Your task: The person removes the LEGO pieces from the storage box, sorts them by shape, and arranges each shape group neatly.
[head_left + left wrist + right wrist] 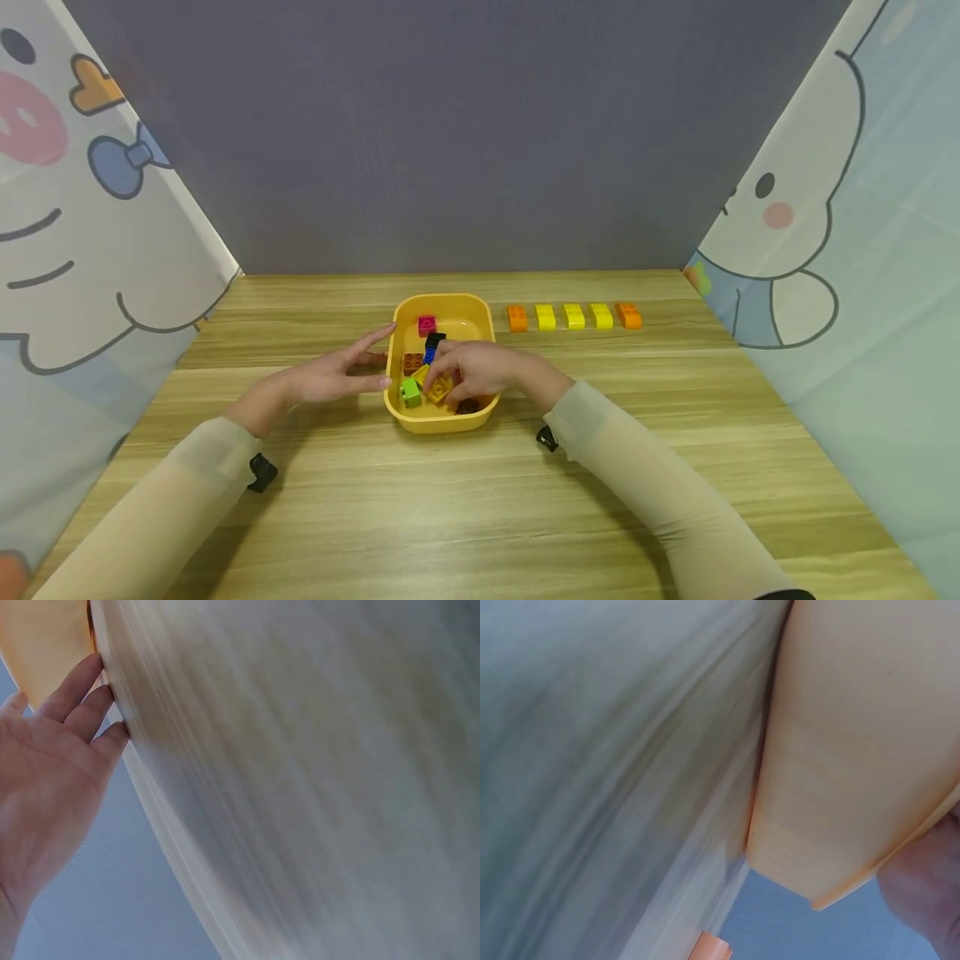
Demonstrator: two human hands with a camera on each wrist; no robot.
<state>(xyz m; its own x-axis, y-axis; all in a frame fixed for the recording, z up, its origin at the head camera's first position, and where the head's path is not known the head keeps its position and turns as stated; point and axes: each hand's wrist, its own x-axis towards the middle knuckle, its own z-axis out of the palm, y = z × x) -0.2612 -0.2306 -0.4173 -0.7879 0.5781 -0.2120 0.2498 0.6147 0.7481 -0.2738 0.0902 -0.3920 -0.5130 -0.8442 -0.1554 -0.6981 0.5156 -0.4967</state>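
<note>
A yellow plastic tub holds several toy building bricks. My left hand is at the tub's left wall with its fingers spread and fairly straight; in the left wrist view, the hand has its fingertips by the tub. Reaching over the right rim, my right hand has its fingers bent down inside, the index finger and thumb on either side of a yellow brick. Around it lie a lime green brick, a brown brick, a blue brick and a black brick.
A magenta brick sits at the tub's far end, and a dark brick near its front right. Right of the tub, a row on the wooden table has yellow bricks between two orange bricks. A grey panel stands behind.
</note>
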